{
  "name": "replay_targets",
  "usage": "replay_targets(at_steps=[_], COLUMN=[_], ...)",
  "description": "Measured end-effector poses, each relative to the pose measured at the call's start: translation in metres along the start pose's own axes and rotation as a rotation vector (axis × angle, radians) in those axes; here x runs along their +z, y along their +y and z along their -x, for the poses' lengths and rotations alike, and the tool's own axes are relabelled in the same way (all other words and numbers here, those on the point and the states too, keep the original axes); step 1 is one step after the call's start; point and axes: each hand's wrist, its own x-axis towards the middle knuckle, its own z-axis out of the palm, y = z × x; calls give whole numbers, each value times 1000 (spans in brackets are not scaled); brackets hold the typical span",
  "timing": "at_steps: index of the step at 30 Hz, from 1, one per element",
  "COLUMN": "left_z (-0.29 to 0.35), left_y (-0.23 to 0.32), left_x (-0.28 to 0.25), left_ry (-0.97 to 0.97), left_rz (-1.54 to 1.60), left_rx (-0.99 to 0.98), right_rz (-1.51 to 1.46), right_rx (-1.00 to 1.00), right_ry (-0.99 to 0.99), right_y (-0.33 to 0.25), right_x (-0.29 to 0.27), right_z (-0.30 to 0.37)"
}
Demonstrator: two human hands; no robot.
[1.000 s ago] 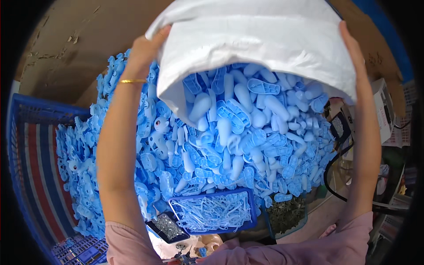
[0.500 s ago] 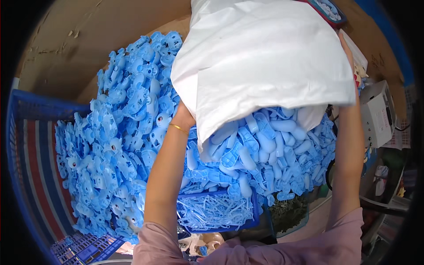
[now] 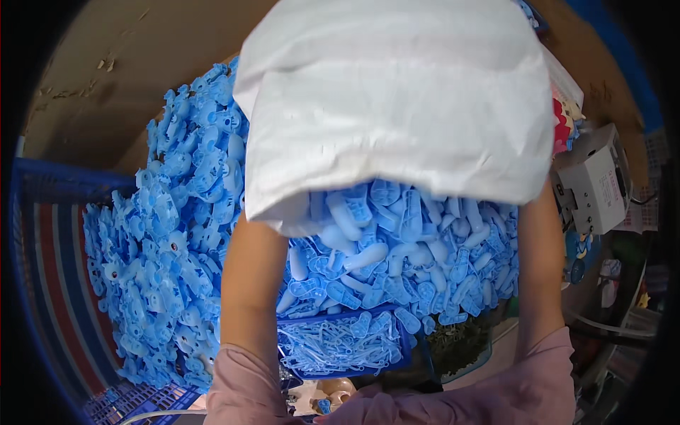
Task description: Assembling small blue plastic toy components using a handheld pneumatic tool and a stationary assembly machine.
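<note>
A large white sack (image 3: 397, 106) hangs tilted in front of me, its mouth facing down toward me. Light blue plastic pieces (image 3: 425, 262), some long and rounded, some flat with ribs, lie heaped beneath and inside the mouth. My left forearm (image 3: 249, 290) reaches up to the sack's left lower corner, and my right forearm (image 3: 542, 276) to its right side. Both hands are hidden behind the sack, which they hold up between them; the fingers do not show.
Left of the sack rises a big pile of blue animal-shaped shells (image 3: 170, 234), some with eyes. A blue basket (image 3: 340, 368) holds thin blue pieces. A striped cloth (image 3: 67, 283) lines a blue crate at far left. A white box-shaped device (image 3: 598, 180) stands at right.
The sack has moved left and nearer to me, with both arms shifting left. My hands, partly seen before, are now covered by it. Pieces beneath its mouth have shifted.
</note>
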Motion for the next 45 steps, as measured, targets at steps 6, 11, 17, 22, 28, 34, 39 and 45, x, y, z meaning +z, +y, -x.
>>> replay_targets(at_steps=[6, 11, 17, 22, 28, 34, 39, 45], left_z=[55, 105, 91, 124, 119, 82, 75, 85], left_y=[35, -11, -14, -13, 2, 23, 65, 87], left_x=[-10, 15, 96, 105, 130, 148, 134, 181], left_ry=[-81, -179, 240, -15, 206, 257, -331, -113], left_rz=[29, 67, -279, -273, -612, -457, -184, 180], left_rx=[28, 56, 219, 320, 448, 560, 360, 280], right_rz=[-57, 12, 682, 1233, 36, -196, -108, -86], right_rx=[-16, 96, -90, -260, 57, 248, 250, 176], right_ry=[176, 150, 0, -122, 143, 233, 278, 221], right_y=[-13, -24, -16, -21, -88, -112, -112, -107], right_x=[-2, -34, -46, -41, 39, 82, 80, 70], right_z=[14, 30, 8, -6, 20, 14, 0, -5])
